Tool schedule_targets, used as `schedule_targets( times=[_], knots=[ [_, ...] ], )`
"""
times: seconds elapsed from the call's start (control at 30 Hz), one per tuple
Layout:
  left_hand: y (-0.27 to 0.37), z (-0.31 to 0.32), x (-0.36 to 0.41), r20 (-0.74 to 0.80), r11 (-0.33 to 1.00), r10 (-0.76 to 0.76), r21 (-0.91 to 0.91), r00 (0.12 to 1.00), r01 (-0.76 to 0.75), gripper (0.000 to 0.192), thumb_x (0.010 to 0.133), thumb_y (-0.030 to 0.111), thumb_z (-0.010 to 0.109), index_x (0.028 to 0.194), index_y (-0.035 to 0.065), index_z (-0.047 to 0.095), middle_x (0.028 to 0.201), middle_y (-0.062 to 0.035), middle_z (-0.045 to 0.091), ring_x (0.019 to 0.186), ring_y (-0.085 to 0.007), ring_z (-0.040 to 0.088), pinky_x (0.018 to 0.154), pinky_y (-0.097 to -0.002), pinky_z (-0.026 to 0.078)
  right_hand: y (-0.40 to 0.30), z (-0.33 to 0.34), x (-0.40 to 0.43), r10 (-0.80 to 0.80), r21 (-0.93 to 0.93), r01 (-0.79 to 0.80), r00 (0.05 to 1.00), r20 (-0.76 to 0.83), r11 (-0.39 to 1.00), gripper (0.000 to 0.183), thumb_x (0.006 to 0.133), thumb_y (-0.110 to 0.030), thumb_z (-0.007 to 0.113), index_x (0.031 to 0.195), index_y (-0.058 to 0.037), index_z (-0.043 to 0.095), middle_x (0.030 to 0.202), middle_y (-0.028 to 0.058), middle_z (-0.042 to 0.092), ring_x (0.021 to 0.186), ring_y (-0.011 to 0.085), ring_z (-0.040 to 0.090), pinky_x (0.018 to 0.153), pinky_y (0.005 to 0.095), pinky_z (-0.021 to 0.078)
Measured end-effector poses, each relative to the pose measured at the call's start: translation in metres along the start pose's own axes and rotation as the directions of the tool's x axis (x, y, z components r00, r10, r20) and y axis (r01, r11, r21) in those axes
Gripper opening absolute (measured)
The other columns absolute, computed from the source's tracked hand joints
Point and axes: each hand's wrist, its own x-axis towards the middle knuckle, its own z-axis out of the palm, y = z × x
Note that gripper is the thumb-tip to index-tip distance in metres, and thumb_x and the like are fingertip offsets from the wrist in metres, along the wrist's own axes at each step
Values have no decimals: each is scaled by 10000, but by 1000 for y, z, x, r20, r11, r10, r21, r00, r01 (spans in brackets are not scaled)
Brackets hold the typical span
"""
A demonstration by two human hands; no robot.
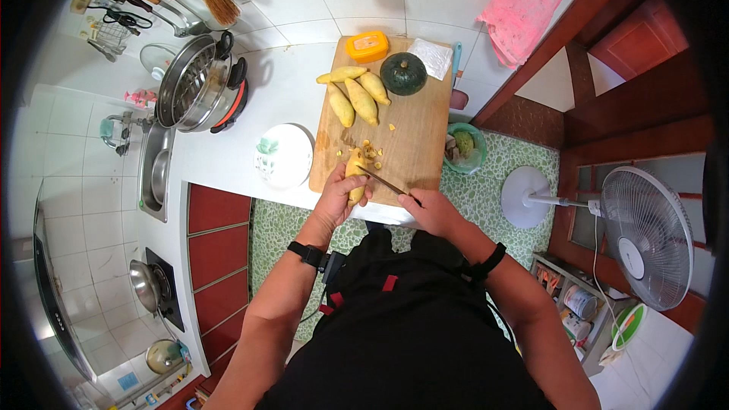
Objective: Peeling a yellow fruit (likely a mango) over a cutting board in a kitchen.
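My left hand [339, 193] is closed around a yellow, elongated root vegetable or squash [355, 169], held nearly upright over the near edge of a wooden cutting board [421, 142]. In my right hand [433, 210] is a knife [387, 182], its blade tip against the held piece. Small yellow peelings [370, 151] lie on the board just beyond. Farther back on it rest several more yellow vegetables [361, 101], a dark green pumpkin [403, 73], an orange lidded box [367, 46] and a foil-like sheet [431, 58].
A white plate [283, 155] stands left of the board. Beyond it is a steel steamer pot [196, 91] on a cooker. A green lined waste bin [466, 148] sits to the board's right, near a standing fan [646, 239]. A sink [149, 173] is at the left.
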Motion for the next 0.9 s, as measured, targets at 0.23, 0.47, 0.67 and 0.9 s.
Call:
schedule_targets(
  times=[0.23, 0.47, 0.67, 0.9],
  knots=[
    [2, 8, -1, 17, 999, 30, -17, 999, -30, 458, 872, -38, 718, 1271, 44, 510, 1036, -79, 628, 727, -148, 614, 552, -255, 499, -14, 3, -6, -87, -135, 76, 993, -78, 988, 436, 1010, -444, 593, 851, -39, 629, 768, 219, 671, 727, 437, 657, 648, 503, 514],
    [5, 7, 1, 22, 997, 8, -81, 1000, -6, 475, 863, -46, 758, 1252, 108, 532, 1058, -38, 640, 783, -121, 633, 610, -232, 510, -19, 3, -6, -104, -221, 81, 990, -94, 972, 418, 1014, -426, 600, 867, -35, 593, 748, 227, 644, 710, 442, 645, 630, 495, 501],
    [1, 3, 5, 14, 993, -1, -116, 1000, 2, 423, 888, -41, 734, 1245, 87, 547, 1031, -36, 643, 802, -110, 627, 625, -221, 509, -18, 2, -3, -90, -275, 56, 990, -109, 960, 423, 1011, -436, 598, 861, -40, 596, 742, 227, 649, 702, 448, 646, 627, 503, 504],
    [-8, 4, 12, -28, 978, 7, -207, 1000, -12, 314, 902, -56, 704, 1166, 57, 577, 958, -27, 636, 747, -110, 594, 617, -226, 495, -13, 5, 2, -103, -189, 81, 989, -110, 979, 422, 1028, -399, 590, 860, -13, 606, 763, 240, 652, 708, 436, 646, 639, 483, 506]
  ],
)
